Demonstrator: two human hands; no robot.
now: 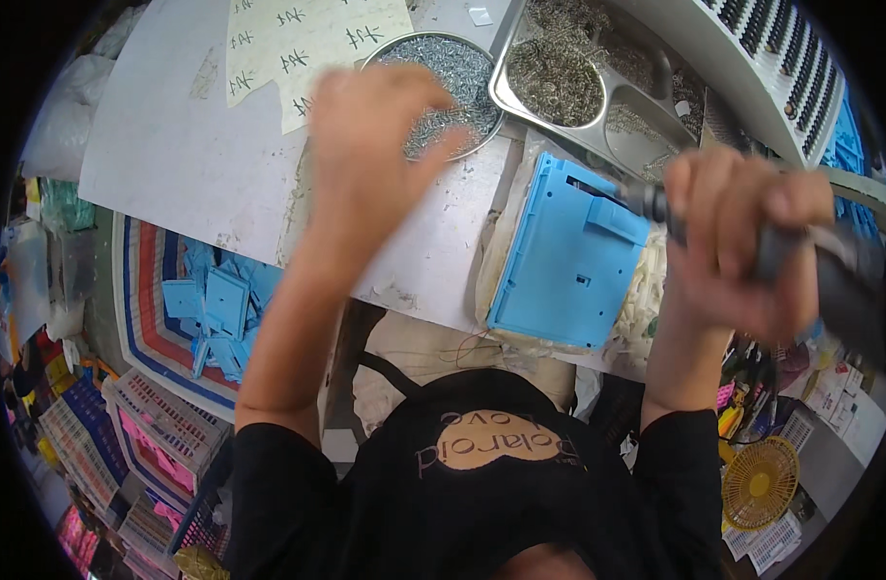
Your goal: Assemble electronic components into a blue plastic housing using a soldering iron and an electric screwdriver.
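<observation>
My left hand (pixel 370 150), slightly blurred, is over a round metal dish (pixel 498 129) of small silver screws (pixel 462 72). Its thumb and forefinger are apart, and I see nothing between them. In my right hand (pixel 733 227) is a dark power screwdriver (pixel 844 300), blurred at its rear. The tool's nose points left over the upper right of a blue plastic casing (pixel 554 261); whether the bit touches it I cannot tell. The casing lies flat on a pale padded support (pixel 491 275) at the table's front edge.
A compartmented steel tray (pixel 607 121) of small metal parts stands behind the casing. Beyond it is a white rack (pixel 786 101) with rows of dark pieces. Paper sheets (pixel 298 43) lie at the far left. A striped bag (pixel 138 290) of blue plastic parts stands beside the table.
</observation>
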